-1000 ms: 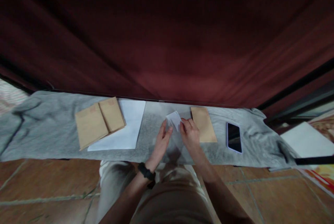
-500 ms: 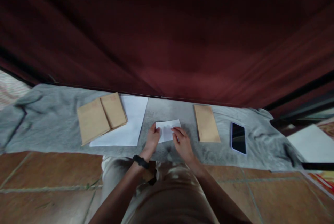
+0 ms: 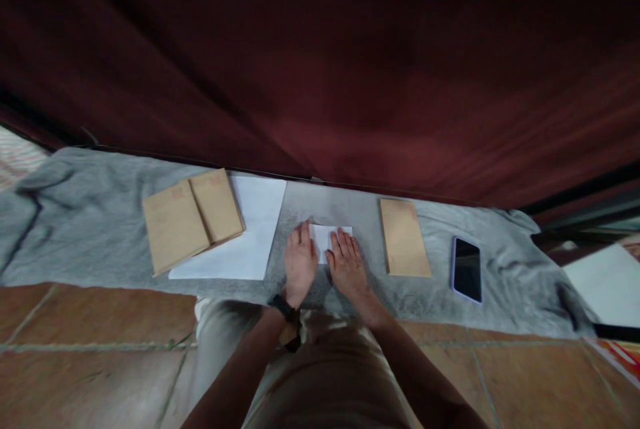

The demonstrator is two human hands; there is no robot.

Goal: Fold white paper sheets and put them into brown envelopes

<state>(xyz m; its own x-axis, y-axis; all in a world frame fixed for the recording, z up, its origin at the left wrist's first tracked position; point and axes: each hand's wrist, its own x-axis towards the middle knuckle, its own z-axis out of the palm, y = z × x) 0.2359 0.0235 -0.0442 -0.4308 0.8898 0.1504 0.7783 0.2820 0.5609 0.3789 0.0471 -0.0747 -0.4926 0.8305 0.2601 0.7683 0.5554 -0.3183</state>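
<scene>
Folded white paper point(image 3: 330, 237) centre of grey cloth point(image 3: 90, 216), pinned flat under left hand point(image 3: 300, 261) and right hand point(image 3: 346, 268); fingers straight, close together, pressing down. Judged light, thin, limp, easily creased; best pinched at free far edge. Cloth soft, wrinkled, grippy. Brown envelope point(image 3: 404, 237) and phone point(image 3: 467, 269) right; envelope pair point(image 3: 193, 217) on white sheet point(image 3: 250, 242) left. Dark red curtain point(image 3: 320, 62) far; tiled floor point(image 3: 75, 349) near.

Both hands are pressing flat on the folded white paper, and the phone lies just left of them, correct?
Not quite. In the head view the left hand and right hand do press the folded white paper, but the phone lies to their right, beyond a brown envelope.
</scene>
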